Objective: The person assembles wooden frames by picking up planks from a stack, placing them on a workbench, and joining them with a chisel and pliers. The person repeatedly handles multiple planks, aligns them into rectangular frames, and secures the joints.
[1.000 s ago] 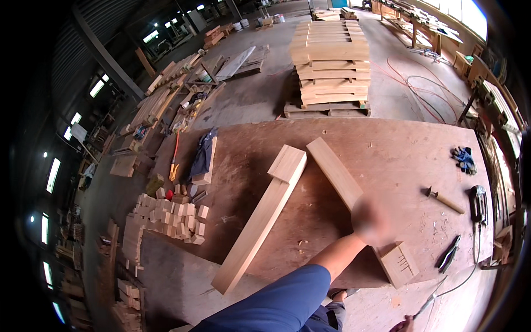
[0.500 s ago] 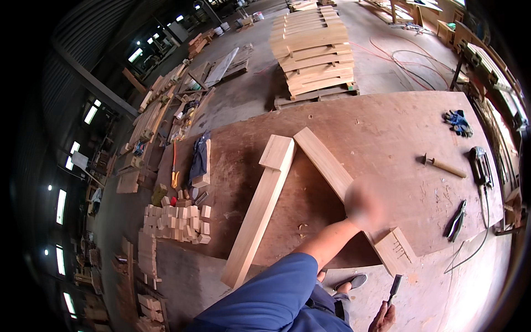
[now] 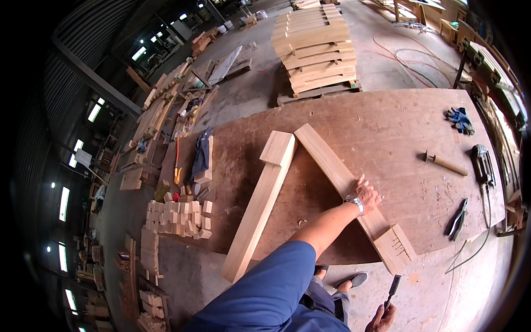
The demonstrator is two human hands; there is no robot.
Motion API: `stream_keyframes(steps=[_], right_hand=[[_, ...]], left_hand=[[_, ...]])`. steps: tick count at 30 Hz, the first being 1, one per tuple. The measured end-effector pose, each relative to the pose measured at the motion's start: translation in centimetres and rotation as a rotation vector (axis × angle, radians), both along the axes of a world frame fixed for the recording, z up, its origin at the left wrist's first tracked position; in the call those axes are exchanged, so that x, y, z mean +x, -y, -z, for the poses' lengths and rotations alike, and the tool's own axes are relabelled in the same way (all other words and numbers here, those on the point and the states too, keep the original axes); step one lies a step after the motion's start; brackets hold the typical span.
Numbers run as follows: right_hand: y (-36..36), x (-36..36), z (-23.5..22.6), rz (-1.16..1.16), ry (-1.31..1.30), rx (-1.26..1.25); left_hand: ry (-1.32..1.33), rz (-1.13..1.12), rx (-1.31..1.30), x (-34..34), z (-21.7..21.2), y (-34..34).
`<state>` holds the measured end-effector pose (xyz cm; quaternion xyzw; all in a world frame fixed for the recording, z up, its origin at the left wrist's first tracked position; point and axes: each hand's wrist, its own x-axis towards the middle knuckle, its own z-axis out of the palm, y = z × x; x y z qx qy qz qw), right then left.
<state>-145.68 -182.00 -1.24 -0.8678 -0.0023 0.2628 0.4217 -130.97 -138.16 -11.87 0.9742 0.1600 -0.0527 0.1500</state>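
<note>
The left hand [image 3: 368, 193] is pressing flat and open on the beam [image 3: 343, 182], steadying it; the right hand [image 3: 383, 320], hanging low beside it, is gripping a chisel [image 3: 392, 289], likely needed at the joint next.

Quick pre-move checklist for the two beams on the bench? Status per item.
1. Left hand flat on the right beam: ok.
2. Right hand holding the chisel, low by the floor, away from the wood: ok.
3. Right beam meets the left beam at the far ends: ok; joint tightness cannot tell.
4. Block at the right beam's near end overhangs the table edge: not ok.
5. Hammer and pliers lie apart from the beams: ok.
</note>
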Motion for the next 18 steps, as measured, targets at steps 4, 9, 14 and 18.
stream_keyframes(steps=[4, 9, 14, 18], right_hand=[[0.4, -0.7, 0.8, 0.040, -0.004, 0.014], [-2.0, -0.4, -1.3, -0.007, 0.022, -0.044], [-2.3, -0.3, 2.1, 0.080, 0.152, 0.107], [-1.1, -0.2, 2.5, 0.111, 0.122, 0.101]], left_hand=[[-0.009, -0.071, 0.079, -0.6, -0.1, -1.2], [0.100, -0.072, 0.159, -1.0, 1.0, -1.2], [0.098, 0.067, 0.357, 0.8, 1.0, -0.6], [0.305, 0.049, 0.204, 0.0, 1.2, -1.9]])
